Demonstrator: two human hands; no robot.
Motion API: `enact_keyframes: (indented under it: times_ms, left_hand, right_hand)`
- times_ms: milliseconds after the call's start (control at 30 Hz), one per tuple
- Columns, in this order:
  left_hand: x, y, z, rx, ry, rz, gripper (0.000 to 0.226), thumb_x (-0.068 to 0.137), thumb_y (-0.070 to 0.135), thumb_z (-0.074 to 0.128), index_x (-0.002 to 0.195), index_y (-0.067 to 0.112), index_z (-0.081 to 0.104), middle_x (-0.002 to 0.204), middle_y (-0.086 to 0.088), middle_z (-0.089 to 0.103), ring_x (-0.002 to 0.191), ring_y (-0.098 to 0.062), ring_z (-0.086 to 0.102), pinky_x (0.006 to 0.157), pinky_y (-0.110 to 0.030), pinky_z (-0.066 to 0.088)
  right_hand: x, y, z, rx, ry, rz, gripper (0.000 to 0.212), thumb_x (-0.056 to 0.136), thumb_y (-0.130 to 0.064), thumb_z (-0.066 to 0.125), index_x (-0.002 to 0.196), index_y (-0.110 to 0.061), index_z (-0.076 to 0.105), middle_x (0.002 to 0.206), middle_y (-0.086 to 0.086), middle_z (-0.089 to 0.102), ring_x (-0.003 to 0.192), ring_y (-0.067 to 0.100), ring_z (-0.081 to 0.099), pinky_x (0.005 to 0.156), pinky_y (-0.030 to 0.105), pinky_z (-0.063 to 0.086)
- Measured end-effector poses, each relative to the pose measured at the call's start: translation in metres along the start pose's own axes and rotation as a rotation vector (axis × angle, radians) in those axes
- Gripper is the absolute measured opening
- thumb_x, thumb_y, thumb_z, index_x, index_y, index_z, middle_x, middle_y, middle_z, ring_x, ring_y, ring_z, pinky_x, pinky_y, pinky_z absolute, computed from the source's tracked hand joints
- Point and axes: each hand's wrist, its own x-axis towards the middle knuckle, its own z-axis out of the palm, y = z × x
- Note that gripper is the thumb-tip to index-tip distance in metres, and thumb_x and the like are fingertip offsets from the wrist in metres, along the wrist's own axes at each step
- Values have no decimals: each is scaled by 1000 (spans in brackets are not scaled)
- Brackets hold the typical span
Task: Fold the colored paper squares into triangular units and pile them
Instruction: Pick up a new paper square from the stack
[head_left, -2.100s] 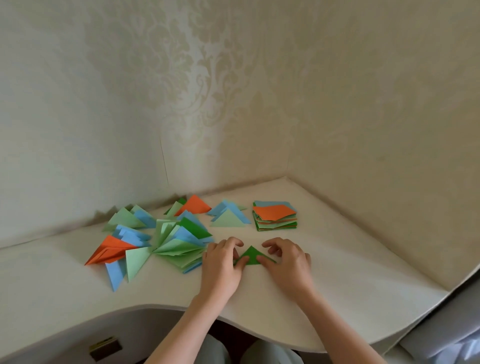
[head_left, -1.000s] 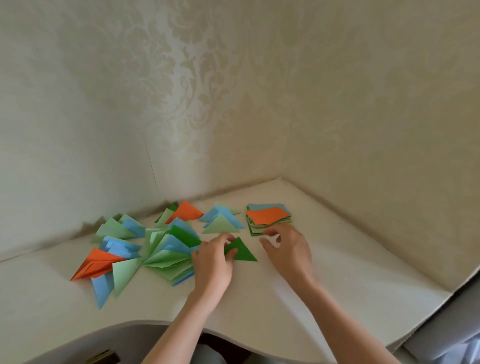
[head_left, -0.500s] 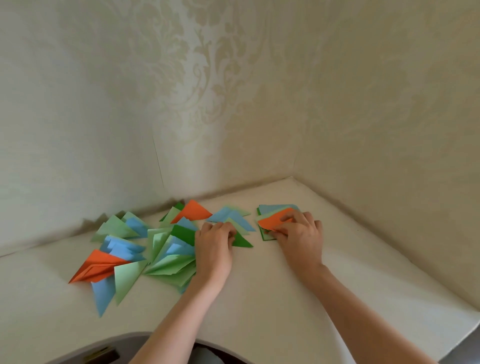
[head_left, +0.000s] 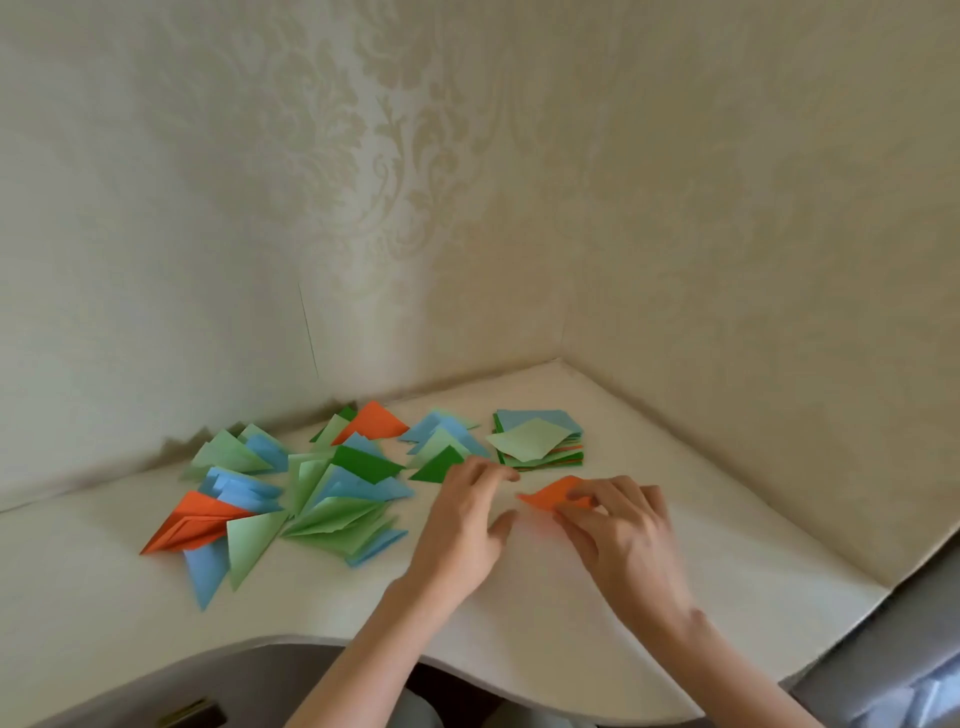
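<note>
Head view: an orange paper square (head_left: 551, 493) is held on the white table (head_left: 597, 613) by the right hand (head_left: 626, 540), in front of the paper stack (head_left: 537, 439). Nothing is held by the left hand (head_left: 462, 535); its fingers are loose beside the folded triangles (head_left: 332, 499).

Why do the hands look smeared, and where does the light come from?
Head view: both hands, left hand and right hand, show motion blur over the orange paper; soft daylight brightens the wallpaper centre; the folded triangles cast faint shadows; wide-angle lens curves the table edge.
</note>
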Motion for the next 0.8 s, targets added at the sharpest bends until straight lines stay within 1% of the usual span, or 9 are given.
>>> enact_keyframes:
  times_ms: [67,167,233,333,400,500,533,633,800]
  left_hand:
    - [-10,6,7,-55,-88,11,34,78,6,69,110,15,62,112,3,56,107,-13,50,91,-13,36]
    - [-22,11,15,-75,-181,-34,33,83,13,65,114,19,60,113,7,58,108,-11,50,93,-13,36]
    - [-27,12,17,-72,-186,-56,31,84,17,64,115,20,60,113,7,59,109,-11,50,95,-17,38]
    - [-29,13,17,-86,-181,-84,28,86,23,65,114,20,61,111,9,59,109,-9,49,95,-15,37]
    - [-29,15,16,-99,-168,-99,26,86,27,66,111,21,62,107,12,59,105,-8,51,93,-16,39]
    - [-26,18,19,-101,-131,-130,21,87,30,66,106,23,63,100,14,61,99,-6,51,89,-19,41]
    - [-24,20,20,-96,-116,-144,20,86,30,66,105,24,64,99,14,62,97,-7,51,88,-20,41]
    - [-20,22,25,-73,-85,-196,20,85,28,67,104,25,64,98,16,63,97,-9,52,87,-24,42]
    - [-14,21,29,-127,-97,-288,24,80,20,71,101,29,63,91,21,61,98,-9,53,89,-29,45]
  right_hand:
    - [-13,-8,-3,8,-49,-7,7,80,-26,74,85,-31,75,92,-9,67,82,21,62,68,36,42]
    - [-24,-18,-4,45,-133,14,10,81,-32,65,83,-34,75,89,-14,66,84,19,62,72,35,38]
    - [-26,-19,-2,119,-213,69,10,84,-32,65,86,-34,75,92,-16,67,90,18,62,76,35,40]
    - [-25,-12,2,273,-344,179,14,89,-37,62,96,-35,74,103,-18,65,101,11,57,88,35,40]
    - [-23,-7,4,402,-347,226,15,88,-35,64,99,-33,74,103,-17,66,99,7,58,89,29,43]
    - [-21,-4,6,540,-303,305,21,86,-31,67,107,-32,69,99,-20,63,89,0,59,79,10,43]
    - [-20,-5,8,564,-290,338,22,86,-30,68,108,-32,67,96,-22,61,88,-2,58,77,7,42]
    - [-21,-5,14,546,-273,400,24,83,-30,70,107,-33,64,91,-26,57,87,-7,55,75,8,41]
    - [-17,-9,21,505,-304,504,31,76,-26,75,104,-35,63,86,-23,56,78,-9,53,75,12,41]
